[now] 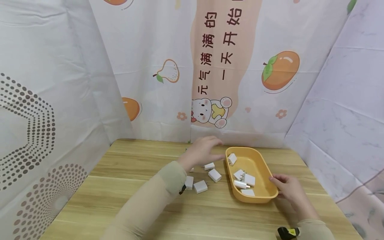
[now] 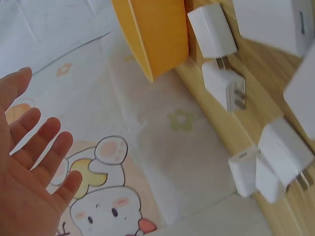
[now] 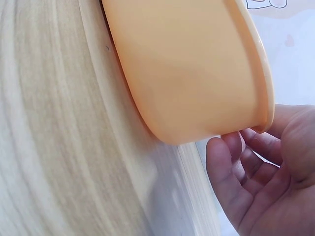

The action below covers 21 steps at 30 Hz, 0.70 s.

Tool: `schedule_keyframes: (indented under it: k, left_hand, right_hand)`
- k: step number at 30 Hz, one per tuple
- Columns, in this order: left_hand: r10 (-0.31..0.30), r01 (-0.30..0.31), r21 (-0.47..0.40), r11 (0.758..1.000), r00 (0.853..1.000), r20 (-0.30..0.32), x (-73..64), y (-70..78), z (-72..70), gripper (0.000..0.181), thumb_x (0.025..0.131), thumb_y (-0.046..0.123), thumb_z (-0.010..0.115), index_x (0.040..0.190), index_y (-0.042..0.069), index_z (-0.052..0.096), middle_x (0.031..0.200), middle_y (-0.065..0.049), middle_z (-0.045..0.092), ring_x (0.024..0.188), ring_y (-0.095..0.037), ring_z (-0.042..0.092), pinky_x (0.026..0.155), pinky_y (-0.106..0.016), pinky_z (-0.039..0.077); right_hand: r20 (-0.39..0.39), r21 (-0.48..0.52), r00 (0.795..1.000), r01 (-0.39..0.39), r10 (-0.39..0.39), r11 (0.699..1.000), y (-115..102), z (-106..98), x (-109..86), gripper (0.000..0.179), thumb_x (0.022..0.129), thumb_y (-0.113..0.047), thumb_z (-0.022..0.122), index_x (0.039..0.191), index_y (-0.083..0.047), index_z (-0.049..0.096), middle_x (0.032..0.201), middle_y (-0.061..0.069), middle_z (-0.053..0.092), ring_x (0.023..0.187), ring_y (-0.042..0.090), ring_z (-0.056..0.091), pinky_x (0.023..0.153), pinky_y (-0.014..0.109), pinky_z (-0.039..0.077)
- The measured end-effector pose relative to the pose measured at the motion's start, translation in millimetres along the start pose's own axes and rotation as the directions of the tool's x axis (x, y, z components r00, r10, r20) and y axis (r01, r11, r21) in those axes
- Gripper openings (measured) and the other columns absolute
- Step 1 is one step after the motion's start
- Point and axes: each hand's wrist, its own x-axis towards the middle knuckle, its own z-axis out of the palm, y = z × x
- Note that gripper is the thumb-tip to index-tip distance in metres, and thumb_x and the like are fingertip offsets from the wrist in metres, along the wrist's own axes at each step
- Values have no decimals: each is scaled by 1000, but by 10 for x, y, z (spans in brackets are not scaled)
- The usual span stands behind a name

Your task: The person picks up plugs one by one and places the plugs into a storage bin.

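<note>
A yellow plastic basket [image 1: 258, 171] stands on the table's right half, with several white plug chargers [image 1: 249, 180] lying inside it. At its right rim my right hand [image 1: 289, 190] holds on, thumb over the edge and fingers below it outside; the right wrist view shows the fingers [image 3: 229, 162] curled by the basket wall [image 3: 182, 73]. My left hand [image 1: 200, 151] hovers near the basket's left rim, fingers extended and palm bare in the left wrist view. Several more white plug chargers [image 1: 200, 186] lie on the wood below and beside the left hand, some partly hidden by the arm.
The wood-grain table [image 1: 126, 186] ends at a printed curtain [image 1: 162, 110] behind, and more cloth hangs at the left and right sides. Dark straps [image 1: 288, 232] show at both wrists.
</note>
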Motion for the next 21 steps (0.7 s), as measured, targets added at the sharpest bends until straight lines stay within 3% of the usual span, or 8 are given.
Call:
schedule_keyframes:
  k: [10,21]
  left_hand:
    - [41,-38,77,996,999,-35,-275,-192,-163,51,93,47,72,135,20,63,134,6,62,126,-16,55,110,-40,37]
    - [10,-8,40,999,999,-51,-602,-410,-317,55,91,45,75,136,17,61,135,2,62,128,-19,54,111,-43,36]
  right_hand:
    - [1,-23,1000,-6,6,1000,23,-9,21,53,103,-26,62,135,15,53,120,28,65,86,22,70,66,39,61]
    - [2,-12,1000,-7,7,1000,25,-10,26,53,103,-26,63,135,15,52,118,26,66,84,22,70,66,39,61]
